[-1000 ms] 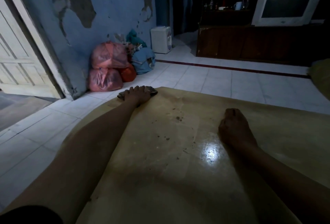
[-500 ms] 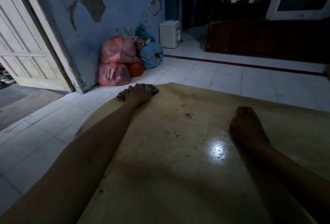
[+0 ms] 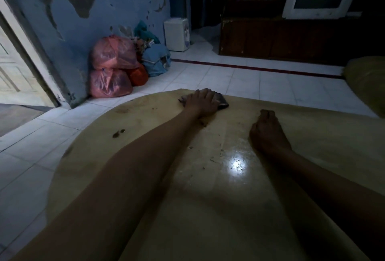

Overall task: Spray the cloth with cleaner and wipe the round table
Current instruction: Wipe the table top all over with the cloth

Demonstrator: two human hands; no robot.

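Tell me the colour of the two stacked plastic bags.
Pinkish red bags, seen in the head view.

No readable text, labels, brand names or numbers appear anywhere in this dim room.

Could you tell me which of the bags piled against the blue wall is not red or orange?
The blue bag, at the right end of the pile nearest the white box; the others are pinkish-red or orange plastic.

Cloth [image 3: 221, 101] at table's [image 3: 145, 115] far edge
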